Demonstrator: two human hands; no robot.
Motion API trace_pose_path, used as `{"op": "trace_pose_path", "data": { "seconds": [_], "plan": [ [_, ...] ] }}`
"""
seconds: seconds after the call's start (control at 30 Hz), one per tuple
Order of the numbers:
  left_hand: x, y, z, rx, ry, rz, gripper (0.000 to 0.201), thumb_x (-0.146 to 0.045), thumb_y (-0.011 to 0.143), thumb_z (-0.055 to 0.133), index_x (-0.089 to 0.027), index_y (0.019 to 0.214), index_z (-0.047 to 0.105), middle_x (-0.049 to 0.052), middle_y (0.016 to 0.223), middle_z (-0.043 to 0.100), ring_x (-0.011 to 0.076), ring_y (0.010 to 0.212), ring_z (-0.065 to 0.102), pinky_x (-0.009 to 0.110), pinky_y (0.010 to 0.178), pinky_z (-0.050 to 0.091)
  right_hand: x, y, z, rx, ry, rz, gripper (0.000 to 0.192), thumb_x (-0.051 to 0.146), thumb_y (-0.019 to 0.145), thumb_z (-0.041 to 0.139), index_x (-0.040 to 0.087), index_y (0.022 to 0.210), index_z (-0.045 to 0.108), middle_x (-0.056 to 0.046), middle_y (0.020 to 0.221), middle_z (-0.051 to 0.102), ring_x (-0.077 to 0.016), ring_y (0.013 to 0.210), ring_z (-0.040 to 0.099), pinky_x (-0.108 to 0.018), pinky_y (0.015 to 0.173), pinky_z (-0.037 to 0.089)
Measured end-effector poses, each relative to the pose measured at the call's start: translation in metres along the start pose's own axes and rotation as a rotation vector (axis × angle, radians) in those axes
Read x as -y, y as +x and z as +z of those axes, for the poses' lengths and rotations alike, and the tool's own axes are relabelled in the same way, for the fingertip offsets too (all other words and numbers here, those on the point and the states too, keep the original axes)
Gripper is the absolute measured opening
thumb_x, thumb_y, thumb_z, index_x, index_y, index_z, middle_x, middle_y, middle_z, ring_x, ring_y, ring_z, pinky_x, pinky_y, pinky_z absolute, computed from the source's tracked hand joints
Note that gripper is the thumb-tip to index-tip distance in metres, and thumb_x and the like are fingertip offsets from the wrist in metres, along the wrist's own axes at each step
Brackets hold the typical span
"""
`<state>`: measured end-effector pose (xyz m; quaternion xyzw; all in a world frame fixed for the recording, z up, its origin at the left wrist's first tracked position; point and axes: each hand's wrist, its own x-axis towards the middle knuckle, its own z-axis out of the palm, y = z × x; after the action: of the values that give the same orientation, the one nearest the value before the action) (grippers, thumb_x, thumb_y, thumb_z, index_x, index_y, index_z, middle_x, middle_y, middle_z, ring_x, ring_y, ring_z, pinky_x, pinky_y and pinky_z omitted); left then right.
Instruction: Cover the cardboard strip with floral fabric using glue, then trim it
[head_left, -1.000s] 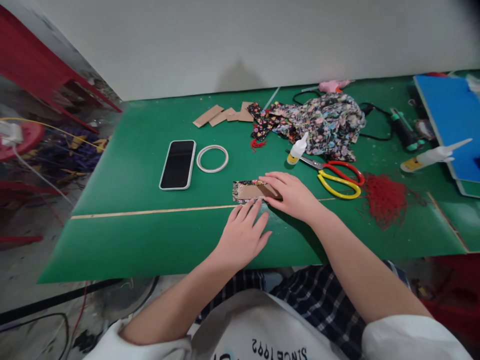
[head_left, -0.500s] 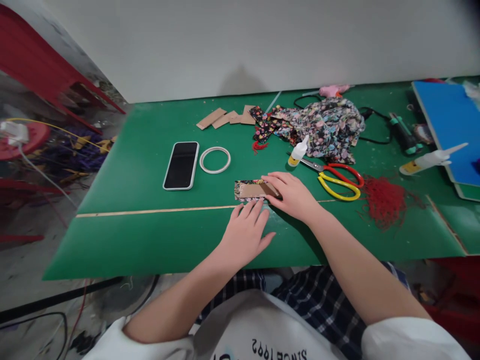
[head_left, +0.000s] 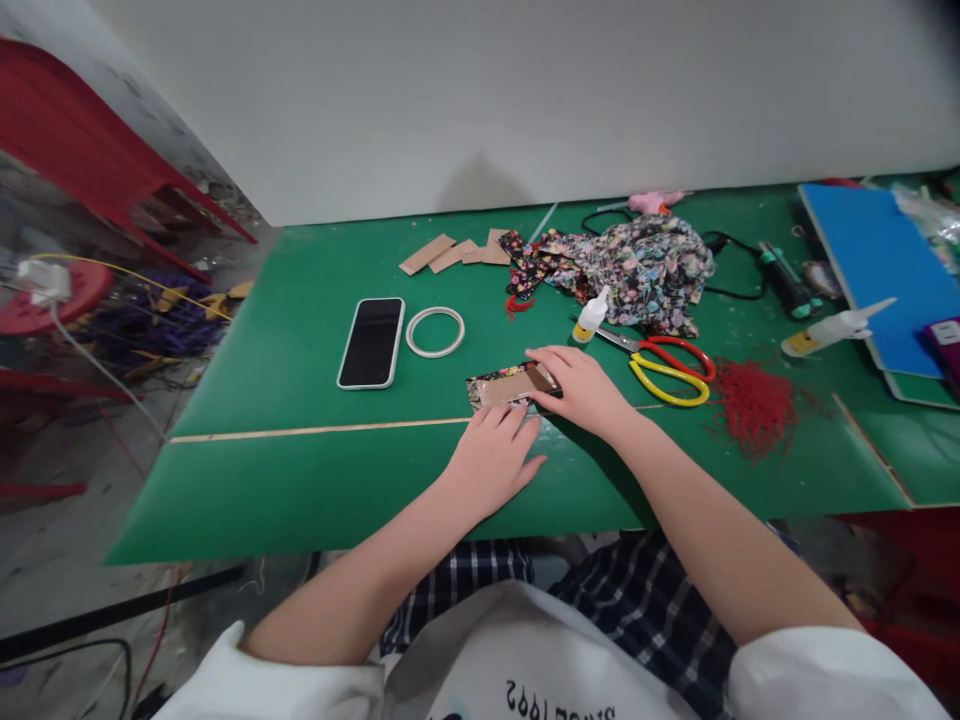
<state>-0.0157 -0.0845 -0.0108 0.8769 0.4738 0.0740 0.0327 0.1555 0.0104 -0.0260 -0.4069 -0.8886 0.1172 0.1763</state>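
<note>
Both hands flat and spread on the green worktop (head_left: 300, 470): right hand (head_left: 581, 388) presses the fabric-edged card strip (head_left: 510, 386) (near the scissors (head_left: 664, 362)), left hand (head_left: 491, 455) rests just below, fingertips touching it.

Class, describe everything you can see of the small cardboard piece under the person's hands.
The cardboard piece is a flat brown rectangle lying on the green table, with dark flowered cloth showing along its left and far edges. The right hand presses flat on its right end; the left hand lies flat with its fingertips at its near edge.
</note>
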Motion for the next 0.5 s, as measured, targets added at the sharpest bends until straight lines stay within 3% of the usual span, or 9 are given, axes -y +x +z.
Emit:
{"op": "trace_pose_path", "data": {
  "seconds": [0.1, 0.27, 0.4, 0.5],
  "plan": [
    [0.004, 0.000, -0.003, 0.015, -0.021, 0.004, 0.037, -0.039, 0.087, 0.049, -0.014, 0.115, 0.054, 0.012, 0.121, 0.056, 0.0282, 0.108, 0.050, 0.043, 0.092, 0.041, 0.000, 0.004, -0.001, -0.020, -0.043, 0.017, 0.046, 0.037, 0.078, 0.062, 0.016, 0.117, 0.054, -0.013, 0.116, 0.058, -0.0253, 0.110, 0.051, -0.041, 0.092, 0.042],
    [0.005, 0.000, -0.003, -0.005, -0.063, 0.014, 0.035, -0.036, 0.088, 0.049, -0.016, 0.116, 0.054, 0.011, 0.122, 0.056, 0.0274, 0.109, 0.049, 0.044, 0.092, 0.041, 0.005, 0.013, 0.000, -0.027, -0.101, 0.009, 0.018, 0.034, 0.078, 0.063, 0.018, 0.085, 0.067, -0.009, 0.102, 0.062, -0.0220, 0.101, 0.050, -0.038, 0.090, 0.041],
    [0.010, -0.008, -0.007, -0.049, -0.122, 0.001, 0.030, -0.035, 0.088, 0.048, -0.017, 0.111, 0.056, 0.009, 0.113, 0.060, 0.0253, 0.106, 0.051, 0.042, 0.092, 0.042, 0.012, 0.021, -0.002, 0.001, -0.123, 0.010, 0.015, 0.030, 0.079, 0.063, 0.018, 0.083, 0.071, -0.008, 0.097, 0.064, -0.0215, 0.099, 0.049, -0.038, 0.090, 0.040],
    [0.019, -0.021, -0.011, -0.168, -0.102, -0.144, 0.026, -0.030, 0.089, 0.046, -0.015, 0.108, 0.057, 0.011, 0.113, 0.060, 0.0257, 0.108, 0.052, 0.042, 0.094, 0.042, 0.020, 0.025, -0.004, 0.022, -0.142, 0.038, 0.022, 0.035, 0.080, 0.059, 0.017, 0.082, 0.072, -0.008, 0.094, 0.066, -0.0235, 0.098, 0.050, -0.041, 0.091, 0.040]
  ]
}}
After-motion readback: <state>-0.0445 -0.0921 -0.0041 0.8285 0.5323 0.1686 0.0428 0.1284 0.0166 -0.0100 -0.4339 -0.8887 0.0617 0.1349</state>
